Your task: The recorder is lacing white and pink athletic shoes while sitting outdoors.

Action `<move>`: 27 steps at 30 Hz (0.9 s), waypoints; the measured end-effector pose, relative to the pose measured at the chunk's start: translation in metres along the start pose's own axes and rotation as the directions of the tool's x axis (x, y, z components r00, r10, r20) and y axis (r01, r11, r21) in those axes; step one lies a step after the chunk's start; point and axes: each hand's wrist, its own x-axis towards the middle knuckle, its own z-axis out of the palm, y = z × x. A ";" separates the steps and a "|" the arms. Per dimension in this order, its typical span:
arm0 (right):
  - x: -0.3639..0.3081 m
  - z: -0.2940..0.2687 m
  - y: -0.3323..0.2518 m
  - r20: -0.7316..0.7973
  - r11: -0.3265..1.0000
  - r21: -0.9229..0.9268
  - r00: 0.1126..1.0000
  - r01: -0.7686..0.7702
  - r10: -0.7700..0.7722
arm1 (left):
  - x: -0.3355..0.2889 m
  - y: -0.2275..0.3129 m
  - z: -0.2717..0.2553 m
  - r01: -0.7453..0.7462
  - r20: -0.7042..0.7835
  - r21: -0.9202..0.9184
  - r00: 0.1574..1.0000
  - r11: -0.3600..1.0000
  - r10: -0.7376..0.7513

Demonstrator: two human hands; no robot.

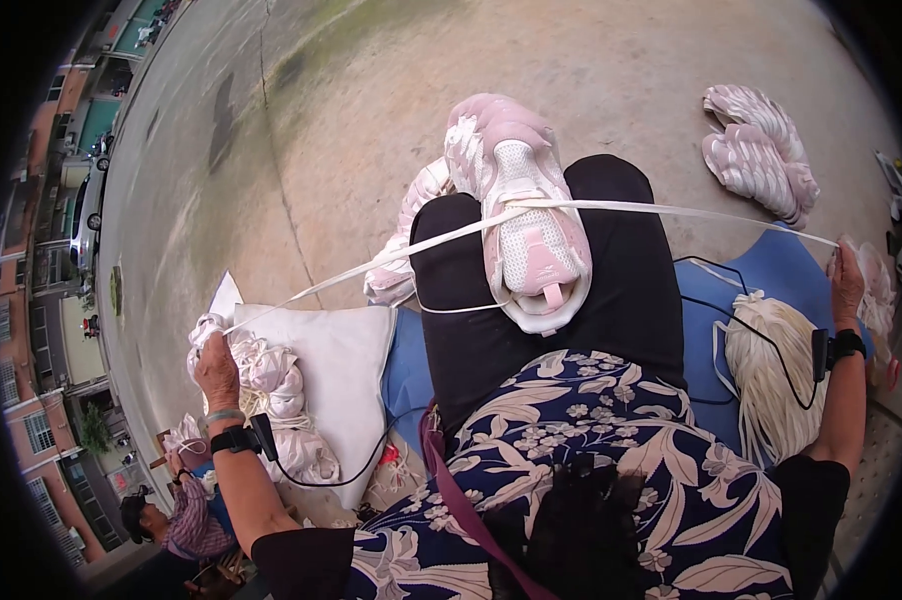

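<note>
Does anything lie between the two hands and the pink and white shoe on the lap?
Nothing visible does. The flat white lace runs free from the left hand through the pink and white shoe to the right hand.

Bare concrete ground (391, 90) in daylight; brick buildings (41, 330) line the left.
</note>
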 end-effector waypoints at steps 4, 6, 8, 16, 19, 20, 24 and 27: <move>0.003 -0.006 0.037 -0.011 0.979 -0.002 0.979 -0.202 0.202 | -0.006 -0.025 0.002 0.144 0.050 -0.023 0.988 0.989 -0.143; 0.002 0.013 0.031 0.185 0.805 0.279 0.852 -0.524 0.490 | -0.008 -0.029 0.015 0.271 0.083 -0.048 0.960 0.961 -0.266; 0.003 0.036 -0.012 0.562 0.355 0.467 0.582 -0.810 0.588 | -0.011 -0.007 0.035 0.262 0.210 -0.112 0.949 0.959 -0.235; 0.051 -0.045 -0.346 0.876 -0.136 0.277 0.308 -0.951 -0.371 | 0.056 0.279 -0.065 0.808 0.711 -0.588 0.504 0.022 0.490; 0.065 -0.033 -0.387 0.805 -0.228 0.279 0.357 -0.933 -0.474 | 0.073 0.318 -0.069 0.800 0.643 -0.593 0.542 -0.096 0.541; 0.069 -0.028 -0.398 0.781 -0.251 0.323 0.407 -0.912 -0.473 | 0.079 0.327 -0.070 0.792 0.611 -0.587 0.569 -0.167 0.551; 0.094 -0.008 -0.426 0.749 -0.302 0.423 0.517 -0.854 -0.414 | 0.101 0.349 -0.067 0.757 0.613 -0.619 0.632 -0.207 0.475; 0.105 0.003 -0.439 0.703 -0.304 0.582 0.655 -0.754 -0.278 | 0.114 0.355 -0.060 0.697 0.566 -0.628 0.714 -0.346 0.411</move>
